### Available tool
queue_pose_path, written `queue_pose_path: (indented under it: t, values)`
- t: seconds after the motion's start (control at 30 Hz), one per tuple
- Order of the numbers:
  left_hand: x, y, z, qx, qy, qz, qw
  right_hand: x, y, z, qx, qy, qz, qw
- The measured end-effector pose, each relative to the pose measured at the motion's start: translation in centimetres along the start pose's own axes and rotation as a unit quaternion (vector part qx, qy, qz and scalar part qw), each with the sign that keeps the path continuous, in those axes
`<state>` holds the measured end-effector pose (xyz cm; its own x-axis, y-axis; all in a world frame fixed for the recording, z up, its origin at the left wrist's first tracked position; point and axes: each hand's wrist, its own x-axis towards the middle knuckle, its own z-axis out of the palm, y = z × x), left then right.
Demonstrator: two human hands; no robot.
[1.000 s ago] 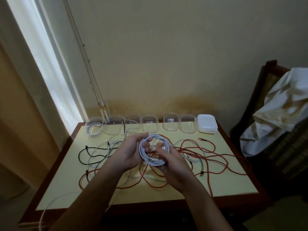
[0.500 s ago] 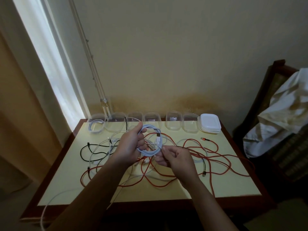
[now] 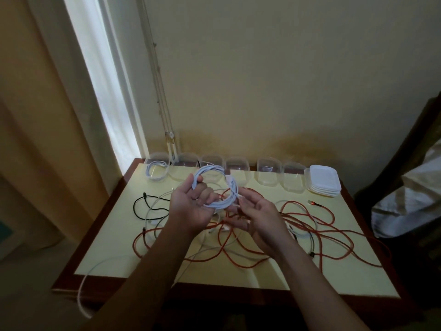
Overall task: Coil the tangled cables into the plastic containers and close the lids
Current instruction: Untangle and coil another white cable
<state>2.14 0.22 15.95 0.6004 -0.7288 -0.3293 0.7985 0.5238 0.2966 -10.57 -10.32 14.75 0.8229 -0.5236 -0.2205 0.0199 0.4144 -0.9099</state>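
Right now the left hand (image 3: 193, 209) is turned palm up above the table (image 3: 107, 247) and grips the coil (image 3: 230, 187), a ring of white cable wound in several turns. Its thumb presses over the strands at the ring's far left, while its fingers curl up through the middle of the ring from beneath. The coil is tilted, with its far edge raised beyond the fingertips and its near edge lying across the fingers.

Just right of it, the right hand (image 3: 259, 218) is also palm up, fingers loose and only lightly bent, gripping nothing. Its fingertips sit at the coil's near right edge; whether they touch it cannot be told.

Beyond both hands, along the table's far edge by the wall, six clear containers (image 3: 268, 173) stand in a row, all open-topped. The leftmost container (image 3: 152, 163), beyond the left hand, has a white cable wound inside it. Right of the row, well beyond the right hand, sits a stack of white lids (image 3: 323, 183).

Under and around the hands, loose cables sprawl tangled on the table. The red cable (image 3: 312, 202) lies mostly beneath and right of the right hand, and a black cable (image 3: 135, 206) lies left of the left hand. White strands (image 3: 149, 211) run among them.
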Motion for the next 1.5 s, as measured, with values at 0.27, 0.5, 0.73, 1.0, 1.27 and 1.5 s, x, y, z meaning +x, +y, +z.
queue_pose_path:
  t: [0.27,0.5,0.73,1.0,1.27,1.5]
  values:
    - [2.4,5.2,-4.1,0.203,0.094,0.081,0.971,6.9,1.6,6.2,-0.086,0.053,-0.007,0.995]
    - [8.2,11.5,-9.6,0.419,0.211,0.176,0.865,18.3,3.3,10.4,-0.266,0.065,-0.067,0.959]
    - [17.8,16.9,-18.0,0.698,0.215,0.332,0.598,30.8,6.1,13.3,-0.417,0.052,-0.078,0.904]
    - [24.2,18.7,-24.0,0.757,0.196,0.347,0.519,39.7,10.9,17.3,-0.544,0.001,-0.133,0.828]
    - [25.4,18.5,-24.6,0.746,0.229,0.401,0.480,42.3,15.1,18.4,-0.686,-0.027,-0.276,0.672]
    - [25.7,18.4,-24.8,0.760,0.225,0.411,0.451,43.2,15.8,18.3,-0.770,-0.143,-0.143,0.605]
